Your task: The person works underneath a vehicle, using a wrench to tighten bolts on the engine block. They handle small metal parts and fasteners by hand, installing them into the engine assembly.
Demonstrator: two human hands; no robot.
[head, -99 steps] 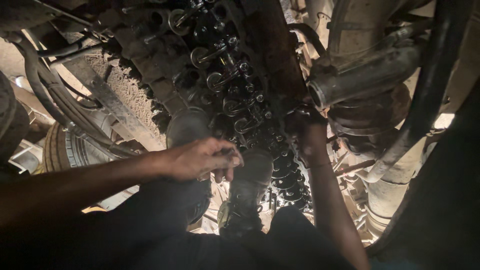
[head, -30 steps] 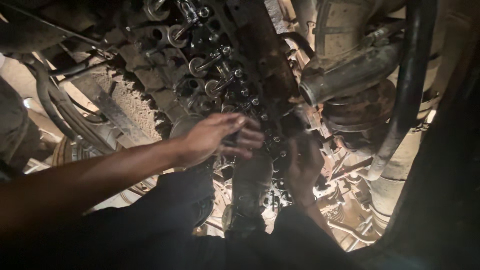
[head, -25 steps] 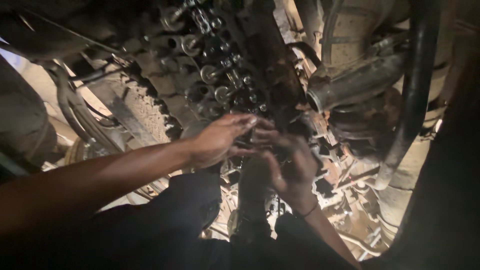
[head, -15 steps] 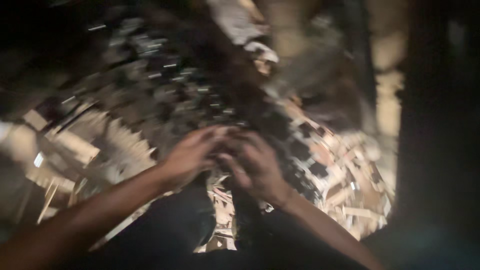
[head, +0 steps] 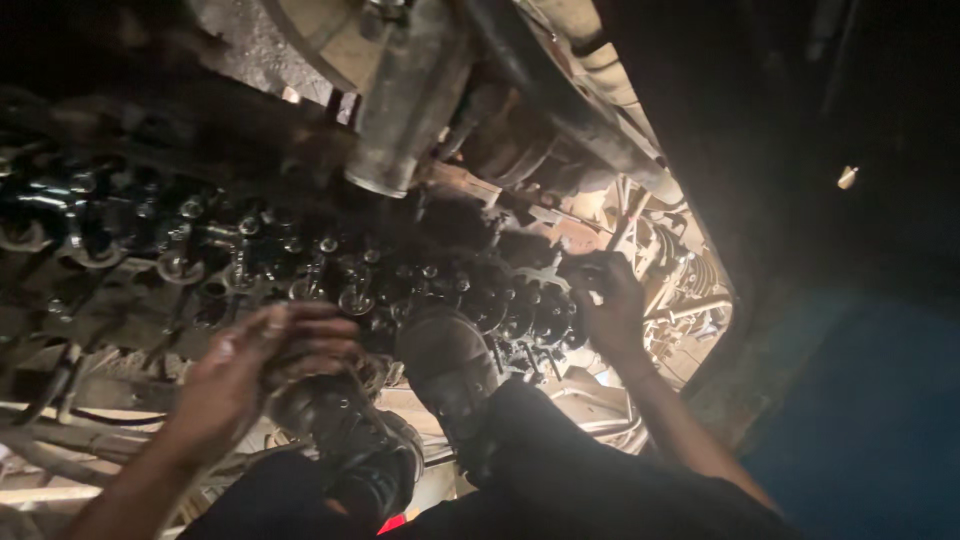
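We have our right hand (head: 605, 300) closed on the oily valve gear (head: 520, 300) at the engine's right end, our blurred left hand (head: 250, 365) open over a boot (head: 350, 440) — heavy, rigid, slick metal, best gripped by its studs.

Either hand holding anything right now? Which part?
Cannot tell. Left hand hovers, blurred, over the oily engine parts; right hand has its fingers curled at the parts' far end, any grip hidden.

A grey metal cylinder (head: 412, 95) hangs at 12 o'clock; 2 dark shoes (head: 400, 420) sit at 6 o'clock.
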